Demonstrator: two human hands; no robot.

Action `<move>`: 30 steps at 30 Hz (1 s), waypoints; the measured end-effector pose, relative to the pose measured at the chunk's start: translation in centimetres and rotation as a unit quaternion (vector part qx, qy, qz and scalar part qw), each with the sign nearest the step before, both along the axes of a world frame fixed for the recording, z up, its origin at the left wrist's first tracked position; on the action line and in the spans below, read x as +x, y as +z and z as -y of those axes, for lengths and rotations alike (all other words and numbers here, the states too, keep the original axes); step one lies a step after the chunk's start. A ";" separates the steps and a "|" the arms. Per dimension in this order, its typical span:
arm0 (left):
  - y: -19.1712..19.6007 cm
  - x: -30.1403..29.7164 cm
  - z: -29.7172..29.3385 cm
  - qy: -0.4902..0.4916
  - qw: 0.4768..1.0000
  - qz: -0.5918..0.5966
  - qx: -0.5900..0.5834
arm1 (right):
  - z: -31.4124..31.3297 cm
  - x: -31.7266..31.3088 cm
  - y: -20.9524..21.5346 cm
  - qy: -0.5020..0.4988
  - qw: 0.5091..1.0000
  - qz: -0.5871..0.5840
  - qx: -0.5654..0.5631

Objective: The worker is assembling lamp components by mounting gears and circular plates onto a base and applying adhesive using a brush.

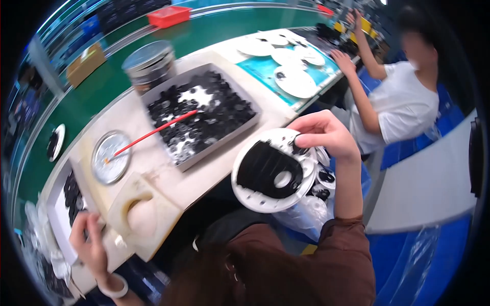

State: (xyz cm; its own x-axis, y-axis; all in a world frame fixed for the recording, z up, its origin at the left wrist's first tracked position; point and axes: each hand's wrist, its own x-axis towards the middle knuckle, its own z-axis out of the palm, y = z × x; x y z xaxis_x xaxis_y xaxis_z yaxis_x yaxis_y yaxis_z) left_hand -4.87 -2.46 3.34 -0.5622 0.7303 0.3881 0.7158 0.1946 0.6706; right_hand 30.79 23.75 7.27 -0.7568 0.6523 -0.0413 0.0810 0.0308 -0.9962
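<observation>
The right hand (pixel 324 133) pinches the white disc (pixel 273 171) by its rim, off the bench edge, tilted so its black face shows. The left hand (pixel 87 239) curls loosely at the small tray (pixel 60 211), grip unclear.

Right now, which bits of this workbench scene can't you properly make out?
- Small black parts in the grey tray: too small to tell apart, head view.
- Left hand: fingers blurred; what it touches is unclear.
- White disc: upper edge hidden by the right hand.
</observation>
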 end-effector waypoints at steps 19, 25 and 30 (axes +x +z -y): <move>-1.9 5.9 1.7 -0.049 0.894 0.439 0.080 | 8.0 -18.4 -4.5 0.200 0.969 0.016 0.145; -2.6 5.2 2.2 0.038 0.989 -0.121 0.076 | 8.4 -20.9 -6.3 0.130 0.882 0.069 0.447; -2.7 7.2 0.0 0.044 0.958 -0.277 -0.055 | 8.0 -21.3 -6.9 0.147 0.897 0.046 0.414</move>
State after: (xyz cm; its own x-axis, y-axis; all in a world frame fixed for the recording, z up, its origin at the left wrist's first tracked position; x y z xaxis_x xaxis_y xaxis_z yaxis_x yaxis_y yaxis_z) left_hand 2.30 -2.43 0.63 -0.3534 0.7437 0.5674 0.9337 0.3182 0.1645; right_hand 9.54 15.72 0.37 -0.9197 0.2602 0.2941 0.0284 0.7911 -0.6111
